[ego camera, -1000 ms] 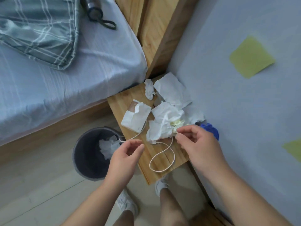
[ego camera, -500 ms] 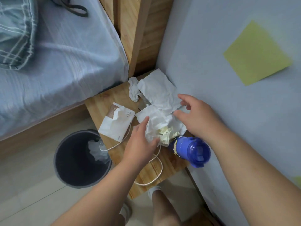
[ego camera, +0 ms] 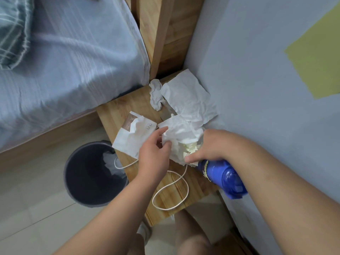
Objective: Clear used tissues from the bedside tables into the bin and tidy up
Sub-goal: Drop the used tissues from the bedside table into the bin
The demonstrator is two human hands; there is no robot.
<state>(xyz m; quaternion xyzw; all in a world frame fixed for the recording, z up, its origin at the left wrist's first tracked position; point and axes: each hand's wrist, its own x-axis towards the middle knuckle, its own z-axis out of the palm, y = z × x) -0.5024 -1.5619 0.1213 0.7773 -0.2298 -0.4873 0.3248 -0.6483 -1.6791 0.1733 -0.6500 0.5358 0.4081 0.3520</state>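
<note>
On the wooden bedside table [ego camera: 117, 115] lies a crumpled white tissue [ego camera: 181, 137] with yellowish scraps inside. My left hand [ego camera: 153, 153] pinches its left side and my right hand [ego camera: 211, 146] closes on its right side. A larger flat tissue [ego camera: 187, 98] lies behind it against the wall. A small twisted tissue [ego camera: 155, 94] sits at the table's back. A dark round bin [ego camera: 88, 183] stands on the floor left of the table, with a white tissue [ego camera: 110, 162] inside.
A soft tissue pack [ego camera: 132, 137] lies left of my hands. A white cable [ego camera: 171, 190] loops over the table's front. A blue bottle [ego camera: 224, 175] lies under my right forearm by the wall. A bed with a pale blue sheet [ego camera: 73, 70] fills the left.
Both hands have closed in on the crumpled tissue from either side. My right hand came down from the wall side onto the tissue's right edge, above the bottle.
</note>
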